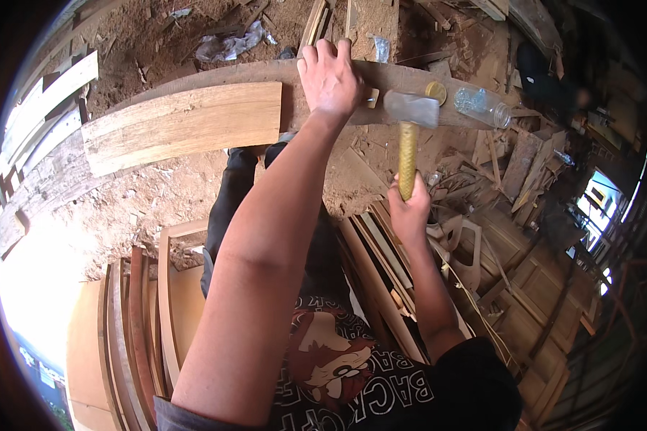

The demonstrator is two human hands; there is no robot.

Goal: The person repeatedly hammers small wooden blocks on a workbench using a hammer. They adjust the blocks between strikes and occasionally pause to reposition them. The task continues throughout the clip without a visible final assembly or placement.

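My left hand (329, 81) lies on a long wooden plank (410, 75), its fingers curled at the far edge. A small piece with a pale end (373, 98) shows just right of the palm; what the fingers cover is hidden. My right hand (410, 207) grips a hammer by its yellow handle (407, 161). The blurred metal hammer head (411, 109) is over the plank, right of my left hand. A flat, light wooden board (183, 126) lies on the plank's left part. To the right are a yellow lid (435, 92) and a clear jar (482, 106) on its side, holding small bluish pieces.
Wood scraps, sawdust and crumpled plastic (232, 44) litter the ground beyond the plank. Wooden panels and frames (135, 323) stand at lower left. Long wooden strips (380, 258) lie beside my legs. Paneled wood pieces (539, 291) and a pale cord (474, 307) are at right.
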